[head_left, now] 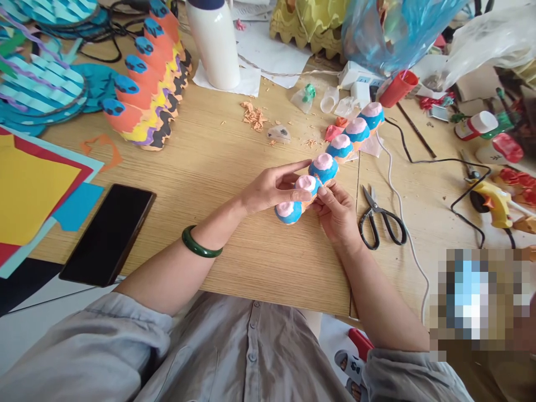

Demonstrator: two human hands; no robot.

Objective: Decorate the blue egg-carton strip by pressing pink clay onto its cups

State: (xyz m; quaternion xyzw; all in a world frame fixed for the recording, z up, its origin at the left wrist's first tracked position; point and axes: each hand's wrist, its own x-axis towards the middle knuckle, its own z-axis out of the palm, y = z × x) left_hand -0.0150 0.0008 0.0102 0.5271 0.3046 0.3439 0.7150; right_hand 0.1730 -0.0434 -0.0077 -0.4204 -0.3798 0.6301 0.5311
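Observation:
Above the table I hold a painted egg-carton strip, a row of several bumps with pink tops, blue sides and some orange below. My left hand grips its near end from the left, thumb across the bumps and index finger stretched along the side. From the right, my right hand pinches the strip's edge near the same end, its other fingers partly hidden underneath. Black-handled scissors lie with blades slightly apart just right of my right hand. A dark green bangle circles my left wrist.
A phone and coloured paper sheets lie at left. Behind them stands an orange painted egg carton. A white bottle, orange scraps and a red cup are farther back. A white cable crosses the right side.

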